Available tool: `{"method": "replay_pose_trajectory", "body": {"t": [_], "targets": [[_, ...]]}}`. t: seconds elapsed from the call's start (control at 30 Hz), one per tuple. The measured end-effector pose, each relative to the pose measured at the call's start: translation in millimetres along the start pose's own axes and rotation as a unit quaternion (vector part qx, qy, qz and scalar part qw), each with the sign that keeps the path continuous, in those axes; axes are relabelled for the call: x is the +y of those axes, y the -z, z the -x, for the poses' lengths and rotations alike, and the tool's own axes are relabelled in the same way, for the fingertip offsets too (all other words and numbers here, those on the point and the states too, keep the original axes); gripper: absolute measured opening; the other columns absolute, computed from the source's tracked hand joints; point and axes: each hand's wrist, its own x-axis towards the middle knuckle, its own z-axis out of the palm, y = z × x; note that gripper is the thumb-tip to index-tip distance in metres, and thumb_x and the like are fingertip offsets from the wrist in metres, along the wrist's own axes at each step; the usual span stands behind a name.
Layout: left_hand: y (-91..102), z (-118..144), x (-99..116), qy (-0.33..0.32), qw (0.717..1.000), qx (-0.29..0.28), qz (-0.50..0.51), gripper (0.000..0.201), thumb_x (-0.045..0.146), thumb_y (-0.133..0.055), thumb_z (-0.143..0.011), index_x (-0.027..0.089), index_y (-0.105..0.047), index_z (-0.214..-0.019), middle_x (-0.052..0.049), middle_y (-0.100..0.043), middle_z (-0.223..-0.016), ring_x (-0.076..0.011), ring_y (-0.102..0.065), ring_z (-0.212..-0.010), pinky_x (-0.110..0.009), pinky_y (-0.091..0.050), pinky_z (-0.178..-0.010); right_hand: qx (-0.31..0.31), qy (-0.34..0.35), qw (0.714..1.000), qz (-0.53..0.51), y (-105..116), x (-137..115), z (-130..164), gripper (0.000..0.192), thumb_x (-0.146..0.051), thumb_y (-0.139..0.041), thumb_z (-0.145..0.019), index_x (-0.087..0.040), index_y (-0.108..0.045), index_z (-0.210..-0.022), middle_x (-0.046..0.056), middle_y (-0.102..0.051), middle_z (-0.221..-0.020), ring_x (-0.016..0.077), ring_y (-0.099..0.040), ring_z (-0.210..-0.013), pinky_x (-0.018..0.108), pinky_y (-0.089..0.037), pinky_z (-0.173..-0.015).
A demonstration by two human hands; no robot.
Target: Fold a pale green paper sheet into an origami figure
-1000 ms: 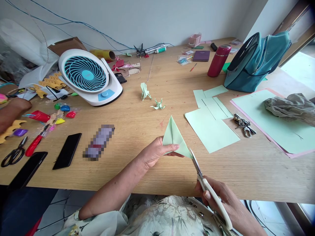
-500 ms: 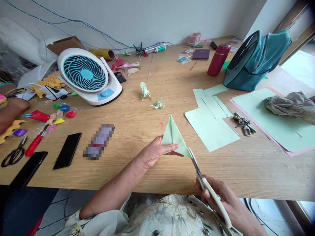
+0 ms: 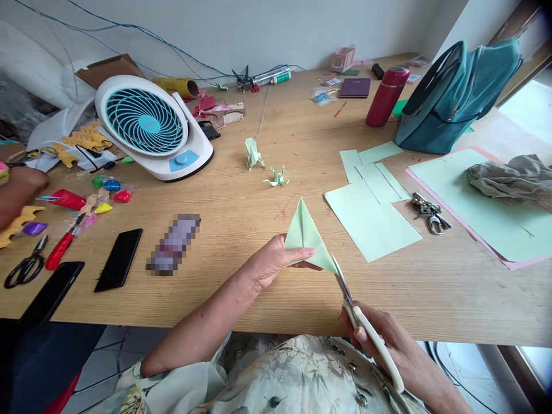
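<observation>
- Your left hand (image 3: pixel 276 261): fingers pinched on the lower edge of a folded pale-green paper triangle (image 3: pixel 305 236), holding it just above the bench (image 3: pixel 259 299) near the front edge, its tip pointing away from you.
- Your right hand (image 3: pixel 383 339): closed around the white handles of a pair of scissors (image 3: pixel 360 319); the blades stand slightly apart, their tips touching the triangle's lower right corner.
- Two small folded green paper figures (image 3: pixel 254 152) (image 3: pixel 276 177): standing on the bench beyond the triangle, well apart from your hands.
- Loose pale-green sheets (image 3: pixel 371 215): lying flat to the right of the triangle, overlapping one another.
- Bunch of keys (image 3: pixel 426 210): just beside the sheets, on their right.
- Large green sheet on a pink backing (image 3: pixel 474 207): far right, with a crumpled grey cloth (image 3: pixel 513 178) on top.
- Teal bag (image 3: pixel 452 98) and red bottle (image 3: pixel 386 95): at the back right, near one another.
- White and blue desk fan (image 3: pixel 149 129): at the back left, tilted upward.
- Two dark phones (image 3: pixel 118 259) (image 3: pixel 52 293): front left, lying flat.
- Black-handled scissors (image 3: pixel 23 267) and a red-handled tool (image 3: pixel 62 247): far left, side by side.
- Another person's arm (image 3: pixel 17 190): at the left edge.
</observation>
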Motion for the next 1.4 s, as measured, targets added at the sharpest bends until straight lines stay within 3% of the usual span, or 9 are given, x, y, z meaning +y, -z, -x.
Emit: {"method": "replay_pose_trajectory", "body": {"t": [0.97,1.4], "targets": [[-2.6,-0.7,1.5,-0.002,1.000,0.006,0.017,0.033,0.032,-0.088,-0.066,0.011,-0.073,-0.087,-0.007,-0.075,-0.087,-0.0189,-0.070,-0.081,-0.031,-0.057,-0.078,-0.001,-0.019,1.000,-0.010,-2.5,12.1,-3.3,0.051,-0.068,-0.040,-0.093,-0.020,-0.054,-0.087,-0.001,-0.047,-0.073,0.0156,-0.039,-0.069,0.029,-0.031,-0.065],[-2.7,-1.4,1.4,0.002,1.000,0.002,0.010,0.035,0.032,-0.088,-0.065,0.010,-0.073,-0.088,-0.009,-0.076,-0.090,-0.0217,-0.071,-0.084,-0.032,-0.057,-0.078,0.029,-0.014,0.999,-0.035,-5.6,16.8,-2.5,0.053,-0.071,-0.044,-0.090,-0.020,-0.050,-0.074,-0.002,-0.042,-0.066,0.0140,-0.033,-0.064,0.028,-0.026,-0.059]]}}
